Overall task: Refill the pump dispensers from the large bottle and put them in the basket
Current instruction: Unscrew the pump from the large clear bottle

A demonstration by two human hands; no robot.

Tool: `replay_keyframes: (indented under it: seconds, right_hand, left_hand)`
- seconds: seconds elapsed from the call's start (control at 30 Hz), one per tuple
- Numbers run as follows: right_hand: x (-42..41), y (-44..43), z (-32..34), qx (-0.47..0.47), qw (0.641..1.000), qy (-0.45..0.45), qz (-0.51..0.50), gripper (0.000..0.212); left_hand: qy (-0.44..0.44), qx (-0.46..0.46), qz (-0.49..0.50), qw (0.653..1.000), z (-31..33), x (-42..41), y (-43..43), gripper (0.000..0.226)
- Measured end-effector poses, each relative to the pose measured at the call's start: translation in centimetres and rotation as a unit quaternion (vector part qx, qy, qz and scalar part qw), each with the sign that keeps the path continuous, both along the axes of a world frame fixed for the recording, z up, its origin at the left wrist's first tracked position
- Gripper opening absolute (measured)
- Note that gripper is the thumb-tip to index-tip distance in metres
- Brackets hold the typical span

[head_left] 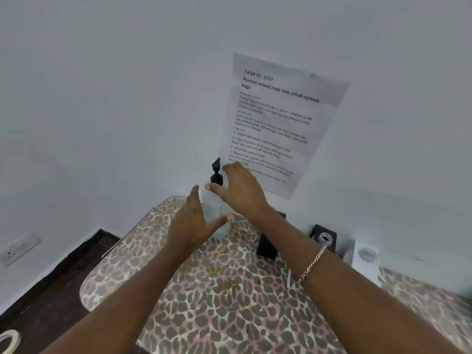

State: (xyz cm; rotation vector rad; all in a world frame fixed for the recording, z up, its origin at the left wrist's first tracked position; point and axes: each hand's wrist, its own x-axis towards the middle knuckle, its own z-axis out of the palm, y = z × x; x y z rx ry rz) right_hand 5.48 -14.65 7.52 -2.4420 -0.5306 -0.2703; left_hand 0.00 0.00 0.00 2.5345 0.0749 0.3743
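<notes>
A clear pump dispenser (213, 208) with a black pump head (216, 172) stands upright at the far end of the leopard-print table (229, 290). My left hand (194, 221) is spread beside its left flank, thumb reaching across the front of the bottle. My right hand (238, 191) hovers with fingers apart just right of the pump collar, thumb tip close to the collar. Neither hand is closed around it. A black square dispenser (323, 237) with an open neck stands to the right, and a large white bottle (366, 259) with an open mouth further right.
Another black block (267, 247) stands partly behind my right forearm. A printed sheet (278, 118) is stuck on the white wall behind the table. A wall socket (18, 249) and a tape roll (9, 341) are low on the left, above dark floor.
</notes>
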Motion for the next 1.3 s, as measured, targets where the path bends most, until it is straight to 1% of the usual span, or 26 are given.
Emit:
replay_keyframes:
  seconds: [0.1,0.17,0.27,0.33,0.37,0.47,0.6,0.87,1.1,1.23,1.3]
  right_hand:
    - [1.0,0.8,-1.2,0.022,1.0,0.007,-0.015,0.051]
    - [1.6,1.0,-2.0,0.03,0.999,-0.002,-0.026,0.041]
    - [1.8,0.9,-2.9,0.036,0.999,-0.017,-0.028,0.035]
    - [1.5,0.6,-2.9,0.047,0.998,-0.02,-0.028,0.03]
    - [1.4,0.4,-2.8,0.056,0.998,-0.021,-0.029,0.032]
    - [-0.3,-0.4,-2.2,0.071,0.996,-0.024,-0.037,0.045]
    - [-4.1,-1.7,-1.4,0.088,0.994,-0.039,-0.042,0.038]
    - [-13.4,-5.7,-0.1,0.083,0.992,-0.063,-0.071,0.045]
    - [-20.5,-9.6,-1.1,0.062,0.989,-0.067,-0.115,0.046]
    - [-23.0,-11.1,-2.2,0.062,0.987,-0.065,-0.135,0.046]
    - [-23.8,-11.6,-2.6,0.059,0.986,-0.063,-0.14,0.046]
  left_hand:
    - [-0.027,-0.072,0.023,0.997,-1.8,0.8,-0.3,0.115]
    - [-0.043,-0.088,0.023,0.995,-3.0,1.2,-0.8,0.097]
    - [-0.079,-0.088,0.033,0.992,-4.1,1.5,-1.7,0.068]
    - [-0.1,-0.093,0.035,0.99,-4.3,1.8,-1.9,0.055]
    - [-0.107,-0.094,0.031,0.989,-4.3,1.9,-1.9,0.053]
    - [-0.121,-0.096,0.017,0.988,-4.0,0.7,-2.0,0.052]
    - [-0.137,-0.087,0.007,0.987,-3.4,-2.5,-2.6,0.053]
    - [-0.162,-0.134,-0.048,0.976,-2.9,-10.6,-6.1,0.052]
    - [-0.178,-0.149,-0.105,0.967,-4.5,-16.3,-9.2,0.055]
    - [-0.172,-0.154,-0.129,0.965,-5.4,-18.3,-10.6,0.064]
    - [-0.172,-0.155,-0.132,0.964,-5.9,-18.9,-11.0,0.06]
